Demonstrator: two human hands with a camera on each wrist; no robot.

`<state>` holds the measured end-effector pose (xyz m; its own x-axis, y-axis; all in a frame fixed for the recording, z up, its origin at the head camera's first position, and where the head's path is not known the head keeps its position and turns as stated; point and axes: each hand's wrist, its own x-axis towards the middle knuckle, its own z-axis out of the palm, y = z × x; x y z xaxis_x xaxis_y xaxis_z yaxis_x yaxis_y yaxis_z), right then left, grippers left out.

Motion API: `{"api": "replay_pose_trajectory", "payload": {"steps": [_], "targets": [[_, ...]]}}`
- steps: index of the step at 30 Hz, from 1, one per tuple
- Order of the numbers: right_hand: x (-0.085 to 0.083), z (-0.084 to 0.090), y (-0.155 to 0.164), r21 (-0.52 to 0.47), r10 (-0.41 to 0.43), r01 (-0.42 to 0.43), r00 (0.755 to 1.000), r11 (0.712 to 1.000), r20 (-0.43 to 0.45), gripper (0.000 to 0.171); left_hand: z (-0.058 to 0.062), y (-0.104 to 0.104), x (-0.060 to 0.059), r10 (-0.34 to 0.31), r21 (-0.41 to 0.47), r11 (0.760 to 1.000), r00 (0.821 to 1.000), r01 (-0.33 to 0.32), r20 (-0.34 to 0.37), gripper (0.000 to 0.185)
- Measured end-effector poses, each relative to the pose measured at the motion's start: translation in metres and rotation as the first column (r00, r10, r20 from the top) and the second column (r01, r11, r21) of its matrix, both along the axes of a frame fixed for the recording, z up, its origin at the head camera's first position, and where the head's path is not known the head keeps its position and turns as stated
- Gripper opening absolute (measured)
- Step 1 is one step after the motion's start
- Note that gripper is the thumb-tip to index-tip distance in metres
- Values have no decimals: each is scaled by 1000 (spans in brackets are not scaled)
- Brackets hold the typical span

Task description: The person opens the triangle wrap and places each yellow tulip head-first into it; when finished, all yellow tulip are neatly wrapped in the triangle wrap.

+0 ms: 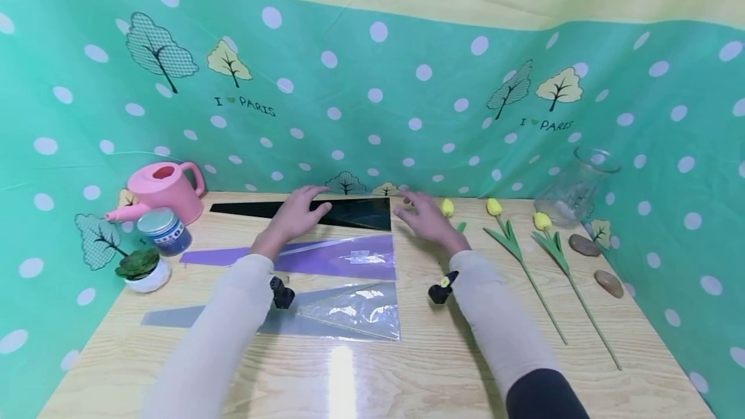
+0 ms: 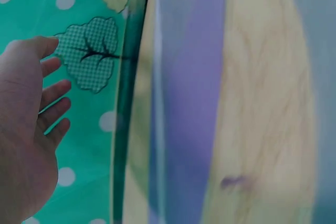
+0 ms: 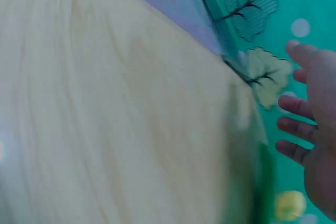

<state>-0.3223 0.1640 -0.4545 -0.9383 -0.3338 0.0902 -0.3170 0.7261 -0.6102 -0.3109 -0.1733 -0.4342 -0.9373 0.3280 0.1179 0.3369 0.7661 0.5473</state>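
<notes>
My left hand (image 1: 298,213) hovers over the black tapered plastic sleeve (image 1: 367,213) at the back of the table, its fingers loosely spread and holding nothing. Beyond that sleeve's wide right end, my right hand (image 1: 427,220) hangs in the air, also with nothing in it. Loosely bent, parted fingers show on the left hand (image 2: 29,114) and the right hand (image 3: 323,114) in the wrist views. A purple sleeve (image 1: 372,257) and a clear greyish sleeve (image 1: 372,312) lie in front of the black one. Beside the right hand is a yellow tulip (image 1: 447,207), its stem mostly hidden by the arm.
Two more yellow tulips (image 1: 494,207) lie at the right, near a clear glass vase (image 1: 573,196) and two brown stones (image 1: 584,245). On the left stand a pink watering can (image 1: 180,196), a blue jar (image 1: 169,238) and a potted succulent (image 1: 148,277). A green dotted curtain (image 1: 372,121) surrounds the table.
</notes>
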Motion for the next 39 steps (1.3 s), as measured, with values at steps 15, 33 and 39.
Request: {"api": "replay_pose_trajectory", "payload": {"steps": [15,33,39], "targets": [[-11,-30,-33,8,-201,201,980,980,-15,33,-28,32,-9,-5,128,992,1000,1,29,47],[-11,-29,-47,-151,-265,258,964,954,-26,15,-45,51,-24,27,217,976,999,-36,44,42],[-10,-20,-50,-255,-250,244,968,936,9,14,-51,52,-24,54,292,954,996,-71,65,37]]}}
